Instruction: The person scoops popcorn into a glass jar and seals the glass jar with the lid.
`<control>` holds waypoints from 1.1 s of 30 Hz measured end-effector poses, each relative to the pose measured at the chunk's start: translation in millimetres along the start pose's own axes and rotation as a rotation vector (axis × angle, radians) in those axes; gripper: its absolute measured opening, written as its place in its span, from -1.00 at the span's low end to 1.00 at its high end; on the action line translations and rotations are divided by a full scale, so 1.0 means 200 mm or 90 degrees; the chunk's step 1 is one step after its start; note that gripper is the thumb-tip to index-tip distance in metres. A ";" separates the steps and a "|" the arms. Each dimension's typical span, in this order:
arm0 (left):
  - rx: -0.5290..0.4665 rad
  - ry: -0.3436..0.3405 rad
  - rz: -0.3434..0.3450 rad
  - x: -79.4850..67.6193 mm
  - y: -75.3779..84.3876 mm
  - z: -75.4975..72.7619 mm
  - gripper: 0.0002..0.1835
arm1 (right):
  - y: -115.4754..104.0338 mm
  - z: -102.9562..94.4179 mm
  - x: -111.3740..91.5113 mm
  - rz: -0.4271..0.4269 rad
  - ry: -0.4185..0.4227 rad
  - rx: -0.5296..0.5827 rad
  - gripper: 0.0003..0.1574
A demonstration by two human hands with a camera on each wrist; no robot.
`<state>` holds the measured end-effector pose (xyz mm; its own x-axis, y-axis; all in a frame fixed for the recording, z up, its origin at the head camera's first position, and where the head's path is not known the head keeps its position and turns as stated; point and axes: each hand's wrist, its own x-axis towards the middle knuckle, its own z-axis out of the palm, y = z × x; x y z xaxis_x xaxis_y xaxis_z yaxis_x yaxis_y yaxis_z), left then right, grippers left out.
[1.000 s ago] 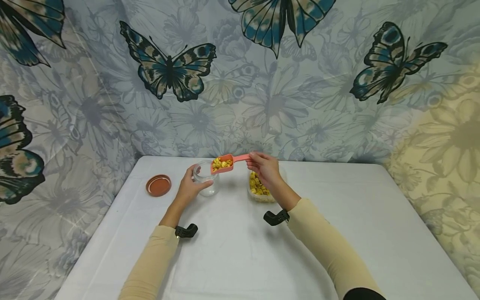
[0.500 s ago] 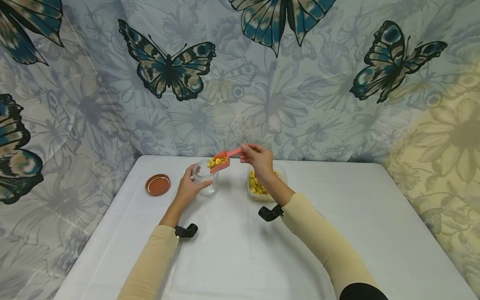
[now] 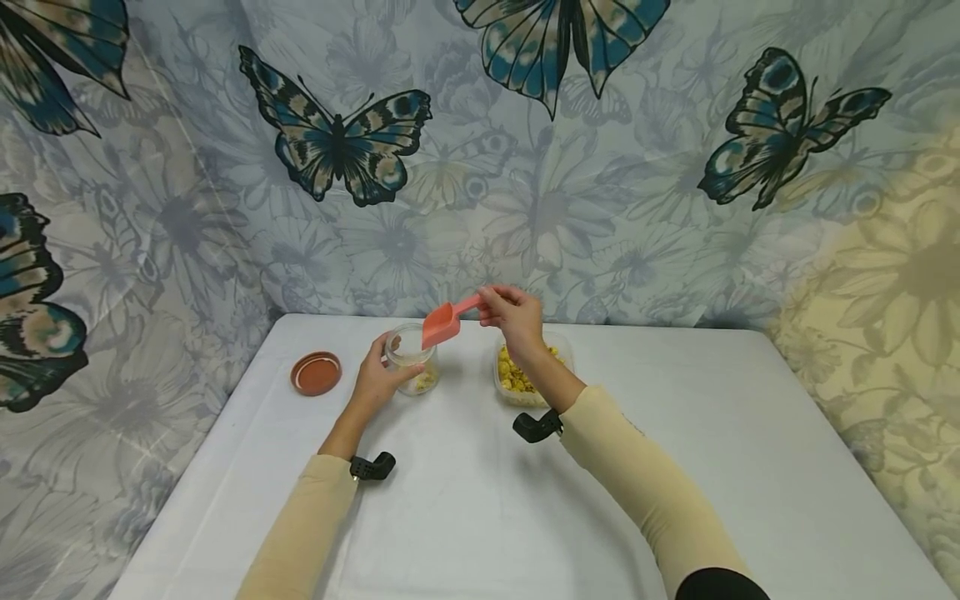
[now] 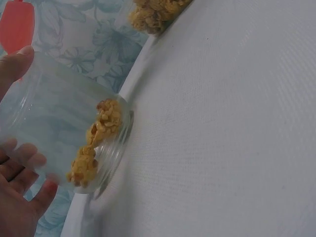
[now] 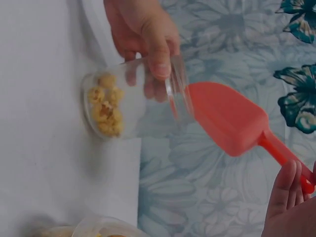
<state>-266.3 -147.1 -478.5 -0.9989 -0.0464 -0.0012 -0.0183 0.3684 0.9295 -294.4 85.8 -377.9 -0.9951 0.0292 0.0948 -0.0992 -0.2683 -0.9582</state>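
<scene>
A clear jar (image 5: 143, 108) stands on the table with several pieces of yellow popcorn (image 5: 105, 111) at its bottom. My left hand (image 3: 378, 375) grips it near the rim, thumb on one side and fingers round the other. Above the mouth, my right hand (image 3: 516, 321) pinches the handle of a coral-red scoop (image 3: 441, 325). The scoop tilts down to the left, its tip at the jar's rim, and no popcorn shows in it. A clear plastic tub (image 3: 567, 354) of popcorn sits behind and below the right forearm, which hides part of it.
A brown-orange round lid (image 3: 316, 373) lies left of the jar. White cloth covers the table (image 3: 465, 500). A butterfly-print backdrop (image 3: 525, 208) hangs right behind the far edge.
The scoop has tipped steeper over the jar and shifted slightly left and up with my right hand. Its popcorn has dropped into the jar. My left hand stays in place.
</scene>
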 end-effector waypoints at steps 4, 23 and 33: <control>0.000 0.003 -0.001 0.00 -0.01 0.00 0.05 | 0.00 -0.01 0.00 0.012 0.018 0.005 -0.67; 0.008 -0.002 -0.013 0.00 -0.01 0.00 0.06 | 0.03 -0.04 0.01 0.040 0.032 0.013 -0.66; 0.011 -0.014 -0.012 0.00 0.01 -0.01 0.07 | 0.03 -0.07 0.02 0.060 0.011 0.003 -0.54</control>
<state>-265.7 -148.3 -475.5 -0.9991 -0.0324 -0.0266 -0.0370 0.3834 0.9228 -298.0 97.9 -386.8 -0.9998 0.0206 -0.0005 -0.0052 -0.2755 -0.9613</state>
